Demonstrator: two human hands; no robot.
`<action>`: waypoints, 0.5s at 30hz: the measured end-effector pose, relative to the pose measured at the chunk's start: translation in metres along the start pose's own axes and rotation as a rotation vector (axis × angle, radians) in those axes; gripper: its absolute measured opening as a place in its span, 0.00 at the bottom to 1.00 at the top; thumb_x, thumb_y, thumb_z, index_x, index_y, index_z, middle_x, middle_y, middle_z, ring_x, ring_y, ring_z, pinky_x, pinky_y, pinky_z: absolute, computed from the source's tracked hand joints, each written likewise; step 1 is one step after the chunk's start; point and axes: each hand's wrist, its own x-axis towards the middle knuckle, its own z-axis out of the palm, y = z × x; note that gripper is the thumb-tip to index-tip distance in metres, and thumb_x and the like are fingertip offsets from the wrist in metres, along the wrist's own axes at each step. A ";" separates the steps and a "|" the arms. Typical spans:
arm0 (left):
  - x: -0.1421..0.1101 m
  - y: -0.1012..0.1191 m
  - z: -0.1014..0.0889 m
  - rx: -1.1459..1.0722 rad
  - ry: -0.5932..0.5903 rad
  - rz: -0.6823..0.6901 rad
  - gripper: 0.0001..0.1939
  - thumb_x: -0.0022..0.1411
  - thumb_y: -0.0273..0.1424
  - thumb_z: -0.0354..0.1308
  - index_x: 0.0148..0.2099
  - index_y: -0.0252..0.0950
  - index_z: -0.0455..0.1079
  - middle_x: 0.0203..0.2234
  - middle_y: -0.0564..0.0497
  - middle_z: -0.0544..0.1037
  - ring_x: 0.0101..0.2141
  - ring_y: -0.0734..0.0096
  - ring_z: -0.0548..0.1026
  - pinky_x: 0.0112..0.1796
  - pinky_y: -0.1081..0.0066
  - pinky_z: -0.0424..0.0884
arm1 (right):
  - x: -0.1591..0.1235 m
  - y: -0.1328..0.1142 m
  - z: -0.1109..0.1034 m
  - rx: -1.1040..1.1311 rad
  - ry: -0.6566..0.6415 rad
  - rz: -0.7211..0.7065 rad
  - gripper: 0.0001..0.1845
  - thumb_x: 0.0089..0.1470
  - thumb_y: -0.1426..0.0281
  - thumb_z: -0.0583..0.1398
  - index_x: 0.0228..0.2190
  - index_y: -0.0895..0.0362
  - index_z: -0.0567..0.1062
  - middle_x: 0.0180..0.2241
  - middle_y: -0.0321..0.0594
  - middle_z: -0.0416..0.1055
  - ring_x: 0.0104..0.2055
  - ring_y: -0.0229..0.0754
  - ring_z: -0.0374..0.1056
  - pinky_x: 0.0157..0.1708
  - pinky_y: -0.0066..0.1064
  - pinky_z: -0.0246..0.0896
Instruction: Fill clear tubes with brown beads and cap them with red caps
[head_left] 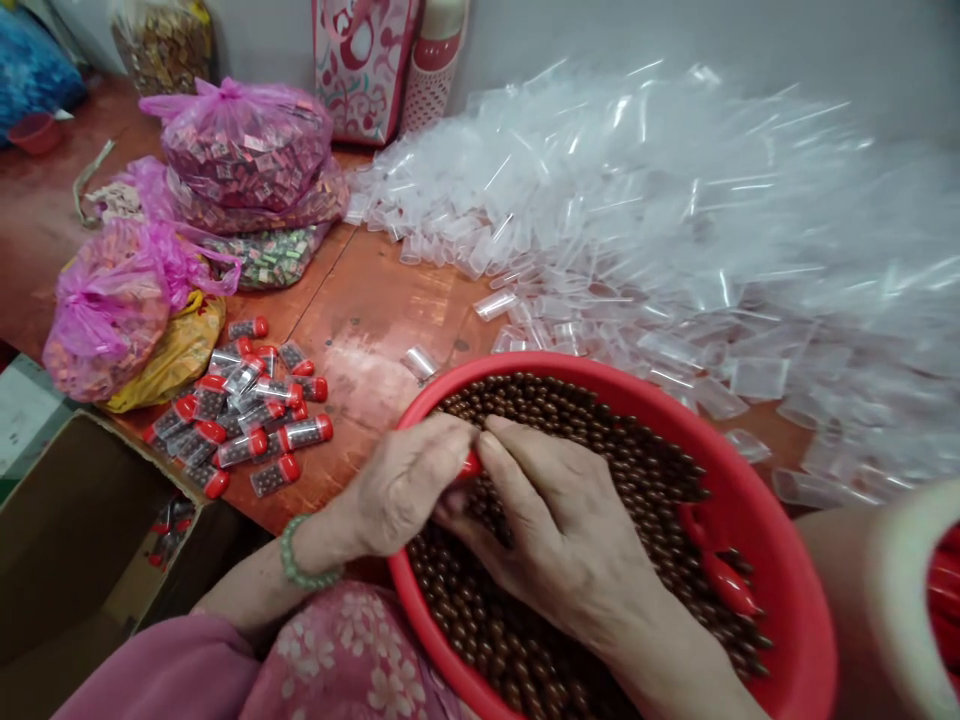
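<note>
Both hands meet over a red basin (780, 580) of small, shiny brown balls (495, 640). My left hand (401, 490), with a green bead bracelet at the wrist, is closed around a red cap (470, 466). Against that same cap press the thumb and fingers of my right hand (562, 530). Whatever lies below the cap is hidden by my fingers. Red pieces (727, 585) rest on the balls at the basin's right side. Left of the basin lies a pile of red-capped clear tubes (247, 400) filled with dark balls.
Clear empty tubes (675, 230) are heaped along the wall, and one loose tube (421, 362) lies near the basin's rim. Tied pink bags (247, 150) stand at the back left. An open cardboard box (67, 540) sits lower left. A pale-rimmed container (892, 590) is at right.
</note>
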 end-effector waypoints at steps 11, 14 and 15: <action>0.044 -0.009 -0.136 1.782 0.763 0.155 0.19 0.67 0.40 0.44 0.44 0.30 0.70 0.40 0.36 0.76 0.42 0.50 0.71 0.43 0.57 0.65 | -0.013 0.006 0.012 0.024 -0.225 0.070 0.16 0.58 0.69 0.59 0.45 0.65 0.74 0.45 0.56 0.75 0.44 0.52 0.71 0.44 0.47 0.71; 0.046 -0.009 -0.137 1.809 0.738 0.109 0.19 0.67 0.39 0.45 0.45 0.29 0.70 0.41 0.35 0.75 0.43 0.49 0.70 0.43 0.56 0.65 | -0.013 0.006 0.012 0.029 -0.233 0.098 0.14 0.59 0.69 0.58 0.45 0.64 0.75 0.45 0.54 0.75 0.43 0.51 0.72 0.45 0.46 0.71; 0.047 -0.008 -0.134 1.797 0.721 0.123 0.19 0.66 0.38 0.45 0.46 0.29 0.69 0.41 0.35 0.75 0.44 0.49 0.70 0.44 0.56 0.66 | -0.013 0.007 0.012 0.028 -0.227 0.103 0.14 0.59 0.69 0.58 0.44 0.63 0.75 0.44 0.54 0.75 0.43 0.50 0.72 0.44 0.45 0.71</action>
